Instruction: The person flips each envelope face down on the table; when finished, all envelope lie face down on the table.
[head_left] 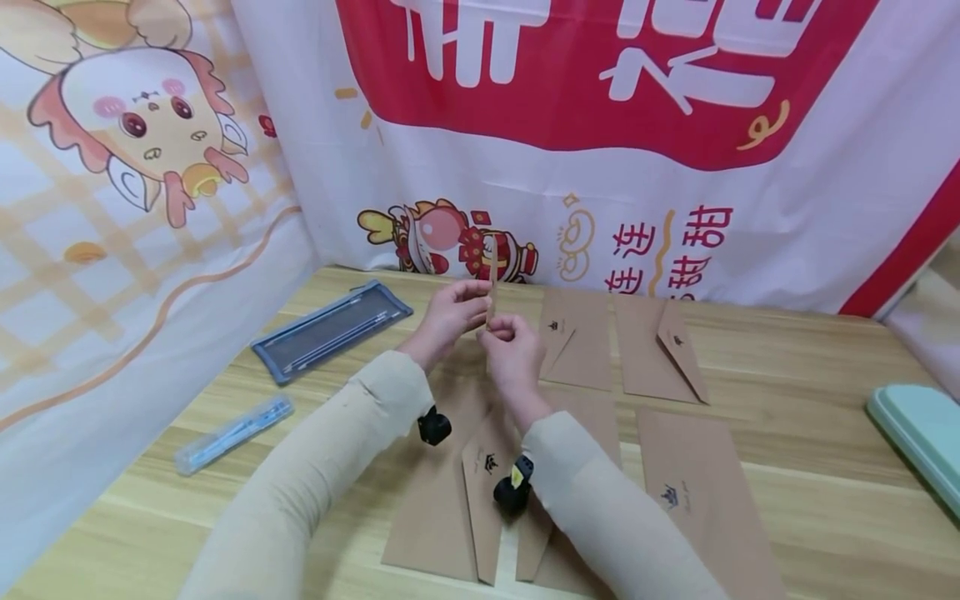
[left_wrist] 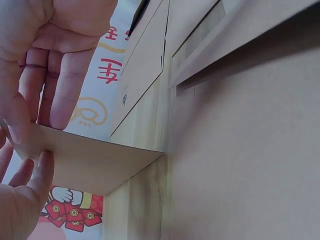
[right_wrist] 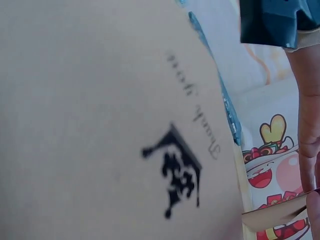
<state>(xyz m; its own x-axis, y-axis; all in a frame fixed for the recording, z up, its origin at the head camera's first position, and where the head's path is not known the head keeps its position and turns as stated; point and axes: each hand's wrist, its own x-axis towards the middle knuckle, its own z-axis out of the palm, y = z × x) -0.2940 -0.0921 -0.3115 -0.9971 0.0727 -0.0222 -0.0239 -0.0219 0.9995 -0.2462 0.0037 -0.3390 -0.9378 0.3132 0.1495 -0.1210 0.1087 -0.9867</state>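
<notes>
A brown kraft paper envelope [left_wrist: 95,160] stands upright between the two hands, almost edge-on in the head view, its lower edge at the tabletop. My left hand [head_left: 452,315] holds it from the left, fingertips on its plain face. My right hand [head_left: 514,346] pinches its near edge between thumb and fingers. Below the wrists lies an envelope [head_left: 427,517] printed with a black crown. Another envelope [head_left: 573,546] is partly hidden under the right forearm. The right wrist view shows a crown and "Thank you" on an envelope [right_wrist: 100,120] close up.
More brown envelopes lie to the right: one [head_left: 588,354] at the back, a second [head_left: 645,358] beside it, a third [head_left: 705,492] nearer. At left are a dark mesh pencil case [head_left: 333,329] and a clear pen box [head_left: 234,435]. A mint-green case [head_left: 918,442] sits far right.
</notes>
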